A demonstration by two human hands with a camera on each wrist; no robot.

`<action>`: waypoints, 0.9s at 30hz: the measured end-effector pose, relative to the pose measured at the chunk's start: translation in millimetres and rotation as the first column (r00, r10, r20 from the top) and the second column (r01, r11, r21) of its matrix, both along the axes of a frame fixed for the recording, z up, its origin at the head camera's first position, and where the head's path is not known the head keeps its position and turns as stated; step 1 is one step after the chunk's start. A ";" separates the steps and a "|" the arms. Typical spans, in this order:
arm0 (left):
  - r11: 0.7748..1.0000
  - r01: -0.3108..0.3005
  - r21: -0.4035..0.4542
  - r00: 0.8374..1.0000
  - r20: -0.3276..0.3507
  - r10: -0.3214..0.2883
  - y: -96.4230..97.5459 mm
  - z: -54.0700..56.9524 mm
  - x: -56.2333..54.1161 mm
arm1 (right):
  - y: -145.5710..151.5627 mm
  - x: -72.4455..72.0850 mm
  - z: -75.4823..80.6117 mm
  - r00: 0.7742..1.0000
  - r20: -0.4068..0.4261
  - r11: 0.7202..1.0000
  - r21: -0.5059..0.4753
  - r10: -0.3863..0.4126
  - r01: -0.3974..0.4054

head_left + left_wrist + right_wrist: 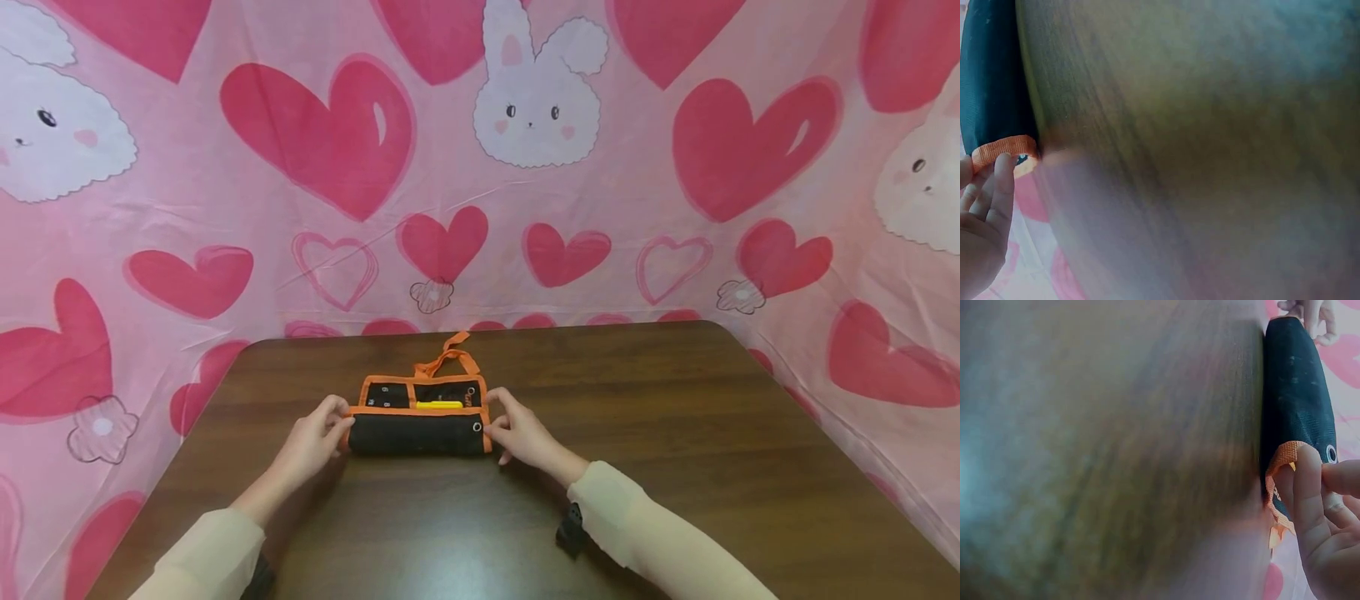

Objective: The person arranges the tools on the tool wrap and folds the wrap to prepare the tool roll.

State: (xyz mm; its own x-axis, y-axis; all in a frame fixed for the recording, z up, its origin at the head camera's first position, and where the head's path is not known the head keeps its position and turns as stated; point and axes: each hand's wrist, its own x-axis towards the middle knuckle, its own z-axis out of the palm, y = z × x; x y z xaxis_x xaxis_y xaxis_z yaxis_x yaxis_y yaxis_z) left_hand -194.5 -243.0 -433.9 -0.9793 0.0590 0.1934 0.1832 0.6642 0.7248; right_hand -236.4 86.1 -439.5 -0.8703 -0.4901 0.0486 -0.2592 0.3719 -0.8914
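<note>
A black fabric tool roll [416,433] with orange edging lies partly rolled up on the table, its thick folded part toward me. Its back panel still shows white markings and pockets, and a yellow, bar-like item [439,405] peeks out above the fold. At the left end, my left hand [311,437] pinches the orange edge [1004,149] between thumb and fingers. My right hand [525,429] pinches the opposite end, close to a metal eyelet [1331,454]. What is inside the roll is mostly hidden.
An orange strap [448,358] trails from the roll's back edge toward the far side of the brown wooden table [637,392]. Behind the table hangs a pink cloth [465,183] printed with hearts and rabbits.
</note>
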 end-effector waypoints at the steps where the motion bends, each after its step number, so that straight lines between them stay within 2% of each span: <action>1: 1.000 -0.002 0.009 1.000 0.002 0.002 -0.1 -0.3 0.0 | -0.4 -0.4 0.1 1.000 -0.001 1.000 0.000 0.003 -0.003; 5: 0.999 0.006 0.049 0.998 0.060 -0.009 -2.3 -1.2 0.9 | -2.3 -2.1 0.7 1.000 0.010 1.000 0.010 0.004 -0.004; 7: 0.999 0.028 0.043 0.996 0.089 -0.032 -4.6 -1.5 1.8 | -2.8 -2.6 0.4 1.000 0.008 1.000 0.016 0.006 -0.006; 14: 0.984 0.164 -0.067 0.979 0.136 -0.153 -8.4 -0.5 3.3 | 0.4 -3.8 0.8 1.000 -0.020 0.999 0.048 0.015 -0.014; 20: 0.971 0.199 -0.132 0.968 0.184 -0.174 -2.1 1.9 3.0 | 3.5 -4.3 5.7 0.993 -0.011 0.982 0.152 0.118 -0.115; 24: 0.956 0.222 -0.193 0.969 0.156 -0.193 0.3 3.6 3.0 | 2.3 -2.1 9.5 0.986 -0.011 0.960 0.232 0.165 -0.158; 27: 0.939 0.256 -0.228 0.965 0.116 -0.234 0.8 5.6 2.6 | 1.7 -1.0 10.7 0.987 -0.025 0.959 0.240 0.161 -0.150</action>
State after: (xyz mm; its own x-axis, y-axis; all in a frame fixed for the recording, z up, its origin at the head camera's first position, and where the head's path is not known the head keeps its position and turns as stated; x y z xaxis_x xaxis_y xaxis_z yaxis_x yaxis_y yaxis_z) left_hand -191.9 -242.2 -428.3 -0.9410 0.3332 0.0594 0.3060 0.7622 0.5704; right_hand -237.4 87.9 -428.8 -0.7821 -0.6212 -0.0492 -0.3670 0.5230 -0.7693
